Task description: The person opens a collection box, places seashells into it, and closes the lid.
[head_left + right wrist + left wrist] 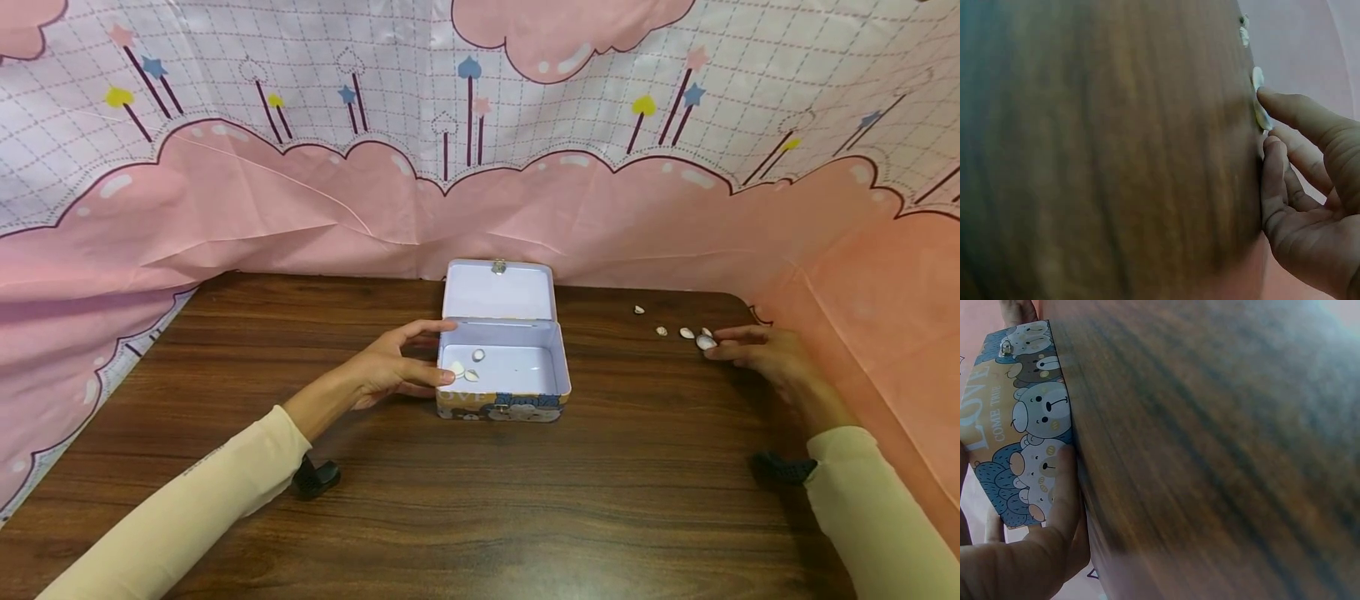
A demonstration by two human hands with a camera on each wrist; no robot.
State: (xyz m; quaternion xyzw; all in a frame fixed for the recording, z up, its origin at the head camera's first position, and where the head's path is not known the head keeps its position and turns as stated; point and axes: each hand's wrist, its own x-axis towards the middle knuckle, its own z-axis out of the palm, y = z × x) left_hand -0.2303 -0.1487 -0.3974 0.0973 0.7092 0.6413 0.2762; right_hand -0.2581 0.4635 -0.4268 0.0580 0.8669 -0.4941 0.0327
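A tin box (525,379) with its lid (498,290) raised stands at mid-table, and my left hand (390,367) holds it by the left side, thumb near the front corner and a finger at the rear rim. Bears and lettering decorate its front, seen close in the left wrist view. Several white seashells (478,355) lie inside at the left. Far to the right, my right hand (772,350) pinches a seashell (706,342) at the tabletop; in the right wrist view the thumb touches this shell (1263,117).
More small shells (662,331) lie on the wooden table (495,508), left of my right hand and behind it. Pink cloud-patterned cloth (315,217) hangs along the back and right edges. Dark wrist mounts (317,479) show below both hands.
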